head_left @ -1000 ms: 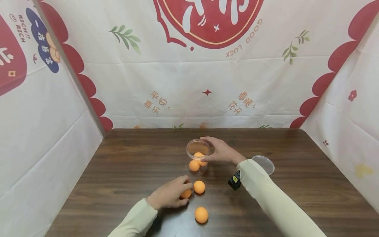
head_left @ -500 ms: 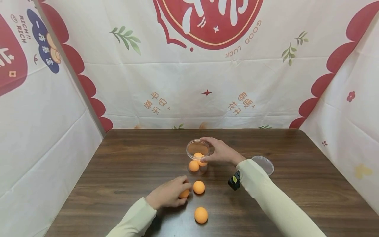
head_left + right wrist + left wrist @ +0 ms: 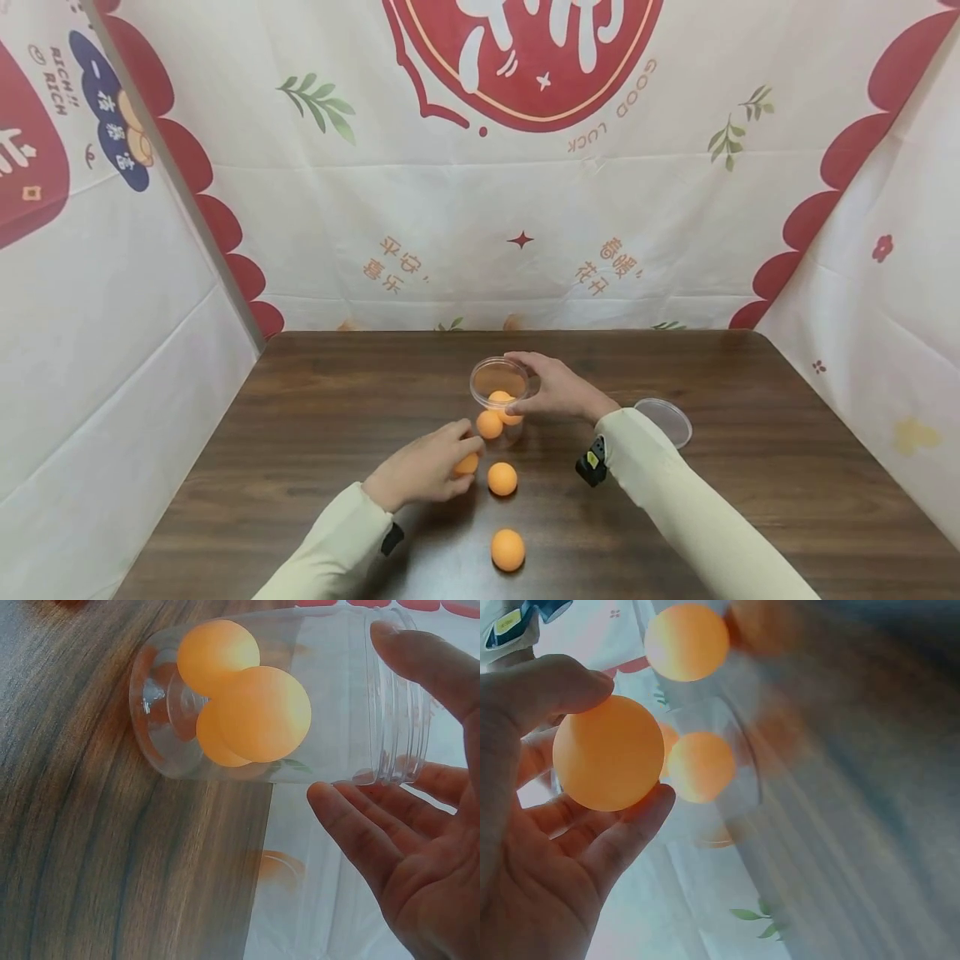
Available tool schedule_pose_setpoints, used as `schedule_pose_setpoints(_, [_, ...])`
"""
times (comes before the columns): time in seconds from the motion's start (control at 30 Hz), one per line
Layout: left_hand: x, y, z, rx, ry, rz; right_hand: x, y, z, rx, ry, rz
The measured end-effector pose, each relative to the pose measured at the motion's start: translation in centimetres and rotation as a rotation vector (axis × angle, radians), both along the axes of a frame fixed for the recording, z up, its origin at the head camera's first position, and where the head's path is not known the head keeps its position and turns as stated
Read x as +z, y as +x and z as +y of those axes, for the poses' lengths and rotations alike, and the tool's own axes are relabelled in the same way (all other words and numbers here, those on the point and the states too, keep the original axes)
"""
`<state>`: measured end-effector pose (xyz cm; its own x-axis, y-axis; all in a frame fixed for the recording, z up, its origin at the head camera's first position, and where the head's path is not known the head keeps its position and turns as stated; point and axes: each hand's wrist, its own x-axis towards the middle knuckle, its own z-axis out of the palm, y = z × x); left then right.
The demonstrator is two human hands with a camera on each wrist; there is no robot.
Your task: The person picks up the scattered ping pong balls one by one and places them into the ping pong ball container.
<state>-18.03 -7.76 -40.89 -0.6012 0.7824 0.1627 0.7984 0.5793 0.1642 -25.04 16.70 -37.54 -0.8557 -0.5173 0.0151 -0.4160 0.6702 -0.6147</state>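
Observation:
My left hand [image 3: 426, 467] pinches an orange ball [image 3: 467, 464] between thumb and fingers, just in front of and left of a clear jar; the left wrist view shows this ball [image 3: 609, 753] close up. My right hand [image 3: 558, 388] grips the upper part of the upright, open-mouthed jar [image 3: 498, 382]. In the right wrist view the thumb and fingers lie around the threaded neck of the jar [image 3: 337, 697], and three orange balls [image 3: 262, 714] are inside near its bottom. Two loose balls lie on the table, one [image 3: 502, 479] near the left hand, the other [image 3: 507, 550] nearer the front.
A clear round lid [image 3: 664, 422] lies on the brown wooden table [image 3: 315, 400], right of the jar and beside my right sleeve. Behind the table hangs a white printed cloth [image 3: 450, 200], with similar cloth at both sides.
My left hand has lifted slightly and moved toward the jar with the ball in its fingers. The right hand keeps its grip on the jar. The head view has shifted a little.

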Motion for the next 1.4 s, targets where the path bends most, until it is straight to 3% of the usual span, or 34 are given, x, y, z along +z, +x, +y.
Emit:
schedule_pose_setpoints(0.3, [2.3,-1.2,0.6,-0.001,0.076,0.054,-0.3,0.0,0.0,-0.011,0.009,0.019])
schedule_pose_setpoints(0.57, [4.8,-3.2,1.7,-0.040,0.244,0.151,-0.6,0.0,0.2,-0.012,-0.032,-0.011])
schedule_pose_setpoints(0.73, [5.6,-4.7,2.7,-0.050,0.271,0.161,-0.6,0.2,0.3,0.004,-0.064,-0.030])
schedule_pose_setpoints(0.93, [6.1,-6.4,3.6,-0.009,0.278,0.038,-0.6,0.1,0.1,-0.011,-0.069,-0.022])
schedule_pose_setpoints(1.1, [6.0,-7.2,4.1,0.026,0.248,-0.055,-0.5,0.1,0.1,-0.025,-0.062,-0.022])
schedule_pose_setpoints(1.4, [4.6,-8.1,4.3,0.049,0.196,-0.057,-0.6,0.0,0.0,-0.012,-0.059,-0.013])
